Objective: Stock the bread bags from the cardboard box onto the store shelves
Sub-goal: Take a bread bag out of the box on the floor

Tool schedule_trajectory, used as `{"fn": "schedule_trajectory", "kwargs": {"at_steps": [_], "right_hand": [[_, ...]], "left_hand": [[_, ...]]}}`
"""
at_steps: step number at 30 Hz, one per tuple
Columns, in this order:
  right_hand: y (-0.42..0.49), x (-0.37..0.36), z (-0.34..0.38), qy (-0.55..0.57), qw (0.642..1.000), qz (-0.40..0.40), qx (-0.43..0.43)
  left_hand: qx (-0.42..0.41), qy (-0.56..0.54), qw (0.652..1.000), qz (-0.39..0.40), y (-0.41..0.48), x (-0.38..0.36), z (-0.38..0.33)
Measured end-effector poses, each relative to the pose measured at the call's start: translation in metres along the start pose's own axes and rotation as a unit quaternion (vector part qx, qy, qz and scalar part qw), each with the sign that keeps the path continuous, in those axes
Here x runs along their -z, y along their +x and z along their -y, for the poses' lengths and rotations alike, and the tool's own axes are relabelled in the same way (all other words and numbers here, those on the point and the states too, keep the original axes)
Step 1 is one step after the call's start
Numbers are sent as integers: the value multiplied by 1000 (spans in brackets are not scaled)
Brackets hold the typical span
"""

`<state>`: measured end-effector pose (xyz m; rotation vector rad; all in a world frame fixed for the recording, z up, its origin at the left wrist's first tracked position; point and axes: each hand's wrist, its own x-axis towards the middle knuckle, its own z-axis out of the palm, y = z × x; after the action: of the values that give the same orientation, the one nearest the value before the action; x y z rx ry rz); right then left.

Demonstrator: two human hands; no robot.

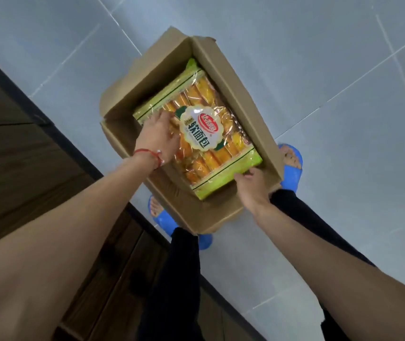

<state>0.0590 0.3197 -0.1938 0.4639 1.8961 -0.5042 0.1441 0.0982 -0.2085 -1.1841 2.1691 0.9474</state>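
Observation:
An open cardboard box [243, 99] stands on the floor between my feet. Inside lies a bread bag [216, 143] with green ends, orange bread sticks and a round label, and it fills most of the box. My left hand [158, 136] lies on the bag's left side with its fingers reaching down along the edge. My right hand [251, 185] grips the bag's near green end, with the fingers tucked under it.
Grey floor tiles [319, 57] surround the box. A dark wooden shelf base with a black edge [36, 148] runs along the left. My blue slippers [292, 166] and black trouser legs [179, 279] are close to the box.

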Motion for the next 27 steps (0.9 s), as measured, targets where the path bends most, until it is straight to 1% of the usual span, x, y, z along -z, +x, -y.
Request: {"fn": "schedule_trajectory", "kwargs": {"at_steps": [3,4,9,11,14,17,21,24,27], "right_hand": [[36,-20,-5,56,995,-42,-64],[48,-26,-8,80,992,-47,-85],[80,-46,-4,168,979,-20,-114],[88,-51,-4,196,973,-13,-122],[87,-50,-7,233,965,-5,-118],[74,-45,-8,266,959,6,-101],[47,-36,-4,264,962,32,-61],[26,-20,-10,231,970,45,-53],[-4,-1,-14,220,973,65,-25]], "left_hand": [[-14,20,998,-60,39,-7,6],[-15,21,997,-69,52,-9,8],[-5,87,989,-122,88,-19,13],[5,75,991,-108,97,-22,12],[18,32,997,-67,102,-18,7],[22,4,996,-85,89,-10,2],[40,-10,995,-90,51,-6,4],[70,-45,992,-93,17,1,8],[73,-64,989,-110,-19,16,0]]}}
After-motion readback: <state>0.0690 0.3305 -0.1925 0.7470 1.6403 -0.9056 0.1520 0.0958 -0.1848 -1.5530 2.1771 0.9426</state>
